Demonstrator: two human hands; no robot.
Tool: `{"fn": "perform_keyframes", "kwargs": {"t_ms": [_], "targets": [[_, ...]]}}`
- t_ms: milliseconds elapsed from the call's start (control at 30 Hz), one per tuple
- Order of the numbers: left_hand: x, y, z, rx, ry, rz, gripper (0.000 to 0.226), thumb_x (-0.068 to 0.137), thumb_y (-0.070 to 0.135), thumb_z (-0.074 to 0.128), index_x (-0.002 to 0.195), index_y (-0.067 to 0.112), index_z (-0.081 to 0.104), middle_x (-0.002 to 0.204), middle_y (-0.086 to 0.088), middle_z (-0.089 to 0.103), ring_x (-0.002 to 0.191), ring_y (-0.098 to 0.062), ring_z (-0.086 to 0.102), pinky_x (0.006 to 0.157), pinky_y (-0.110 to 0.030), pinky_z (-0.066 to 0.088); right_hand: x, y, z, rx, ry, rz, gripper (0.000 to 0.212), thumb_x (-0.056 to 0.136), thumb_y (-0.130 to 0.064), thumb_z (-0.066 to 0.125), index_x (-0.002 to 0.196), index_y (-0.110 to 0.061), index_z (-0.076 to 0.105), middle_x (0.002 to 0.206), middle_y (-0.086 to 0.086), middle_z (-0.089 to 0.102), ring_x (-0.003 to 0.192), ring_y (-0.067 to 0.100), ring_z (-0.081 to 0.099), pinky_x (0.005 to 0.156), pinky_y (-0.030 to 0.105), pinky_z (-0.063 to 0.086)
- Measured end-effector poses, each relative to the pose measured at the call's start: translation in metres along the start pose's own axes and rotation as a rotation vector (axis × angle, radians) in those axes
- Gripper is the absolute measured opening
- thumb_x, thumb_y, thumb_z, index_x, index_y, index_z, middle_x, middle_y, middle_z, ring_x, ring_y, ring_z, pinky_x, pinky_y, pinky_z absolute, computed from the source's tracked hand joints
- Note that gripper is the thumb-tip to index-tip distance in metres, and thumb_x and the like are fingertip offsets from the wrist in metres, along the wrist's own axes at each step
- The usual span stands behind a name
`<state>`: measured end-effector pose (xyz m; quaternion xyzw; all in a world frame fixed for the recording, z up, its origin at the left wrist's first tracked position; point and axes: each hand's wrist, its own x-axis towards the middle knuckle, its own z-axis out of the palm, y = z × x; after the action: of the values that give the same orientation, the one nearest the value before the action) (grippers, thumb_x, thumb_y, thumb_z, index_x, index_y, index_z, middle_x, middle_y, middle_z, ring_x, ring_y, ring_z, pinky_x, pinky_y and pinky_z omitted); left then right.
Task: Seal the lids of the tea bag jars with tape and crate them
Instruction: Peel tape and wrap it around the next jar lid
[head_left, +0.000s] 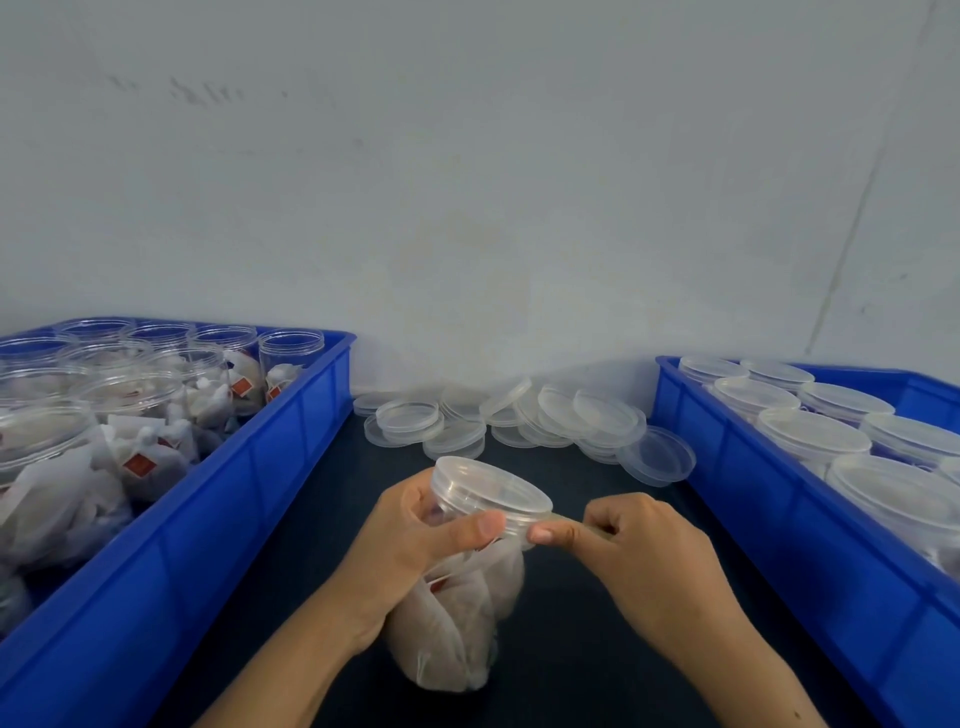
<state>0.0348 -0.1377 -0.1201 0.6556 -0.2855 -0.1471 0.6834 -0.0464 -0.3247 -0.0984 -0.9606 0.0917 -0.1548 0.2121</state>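
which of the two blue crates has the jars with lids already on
The right crate: its jars wear clear lids. The left crate holds open-mouthed jars.

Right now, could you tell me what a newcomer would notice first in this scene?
At centre, the left hand grips a lidded tea bag jar while the right hand pinches clear tape at its lid. Blue crates flank it: the left crate holds open jars, the right crate lidded ones. Loose lids lie behind.
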Motion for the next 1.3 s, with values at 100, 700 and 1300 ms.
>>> {"fn": "perform_keyframes", "kwargs": {"t_ms": [100,700,1300], "targets": [[-0.002,0.001,-0.002,-0.003,-0.025,-0.004,0.062,0.054,0.051,0.082,0.109,0.026,0.068,0.107,0.001,0.074,0.100,-0.012,0.069,0.075,-0.016,0.053,-0.002,-0.004,0.003,-0.023,0.015,0.021,0.077,0.048,-0.097,0.023,0.055,-0.021,0.036,0.048,-0.006,0.037,0.047,0.008,0.031,0.051,0.024,0.032],[-0.004,-0.012,0.007,0.267,0.206,0.147,0.105,0.028,0.081,0.080,0.122,0.053,0.041,0.113,0.030,0.059,0.106,0.005,0.060,0.084,-0.018,0.052,-0.010,-0.023,0.022,0.513,-0.153,0.154,0.084,0.043,-0.090,0.042,0.077,-0.014,0.049,0.065,0.003,0.046,0.059,0.017,0.038,0.057,0.031,0.035],[0.002,-0.007,0.006,0.148,0.215,0.151,0.087,0.036,0.052,0.085,0.114,0.032,0.055,0.103,0.024,0.066,0.097,0.006,0.062,0.072,-0.005,0.047,-0.008,-0.001,-0.012,0.240,-0.121,-0.024,0.075,0.057,-0.087,0.041,0.074,-0.016,0.057,0.051,-0.009,0.045,0.048,0.004,0.036,0.054,0.026,0.032]]}}
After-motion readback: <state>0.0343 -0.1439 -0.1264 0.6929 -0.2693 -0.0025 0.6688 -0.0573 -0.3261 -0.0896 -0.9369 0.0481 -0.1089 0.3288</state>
